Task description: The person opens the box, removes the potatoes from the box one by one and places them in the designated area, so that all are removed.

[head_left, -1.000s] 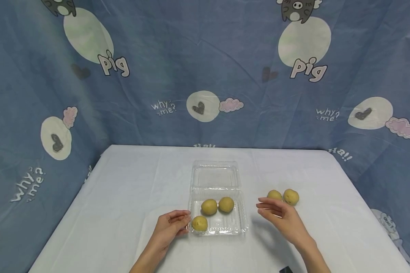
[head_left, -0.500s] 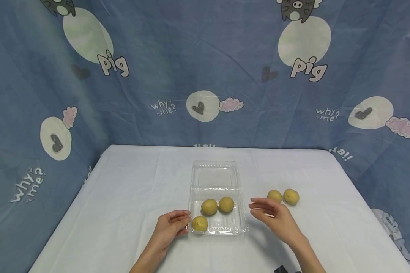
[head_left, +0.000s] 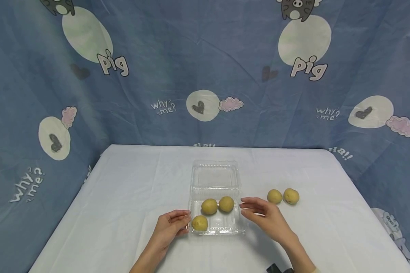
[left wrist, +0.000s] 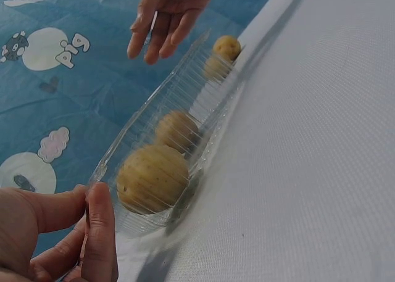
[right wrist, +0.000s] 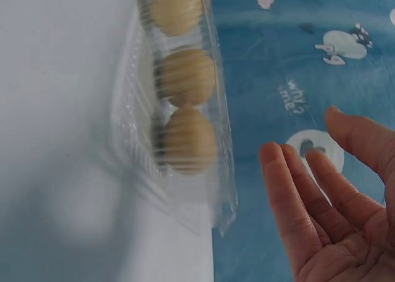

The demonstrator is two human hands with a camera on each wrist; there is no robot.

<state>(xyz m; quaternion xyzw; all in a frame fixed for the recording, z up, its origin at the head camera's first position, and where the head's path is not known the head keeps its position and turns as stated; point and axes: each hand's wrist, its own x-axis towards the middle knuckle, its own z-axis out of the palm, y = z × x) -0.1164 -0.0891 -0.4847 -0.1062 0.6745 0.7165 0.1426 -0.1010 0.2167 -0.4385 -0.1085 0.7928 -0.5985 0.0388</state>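
Observation:
A clear plastic clamshell box [head_left: 222, 222] lies on the table with its lid [head_left: 215, 177] folded back. Three potatoes [head_left: 209, 206] sit in its base, two side by side at the back and one at the front left. My left hand [head_left: 171, 227] pinches the box's left rim between thumb and fingers, as the left wrist view also shows. Near the right rim hovers my right hand [head_left: 268, 222], its fingers loosely extended and holding nothing; the right wrist view shows a gap between those fingers [right wrist: 284, 202] and the box.
Two more potatoes [head_left: 283, 196] lie together on the white-covered table [head_left: 130, 182], right of the box and beyond my right hand. A blue printed curtain [head_left: 205, 57] hangs behind and at both sides. A black object [head_left: 274, 268] shows by the right wrist.
My right hand has moved left, away from the two loose potatoes and toward the box's right rim. My left hand, the box and the potatoes have stayed in place.

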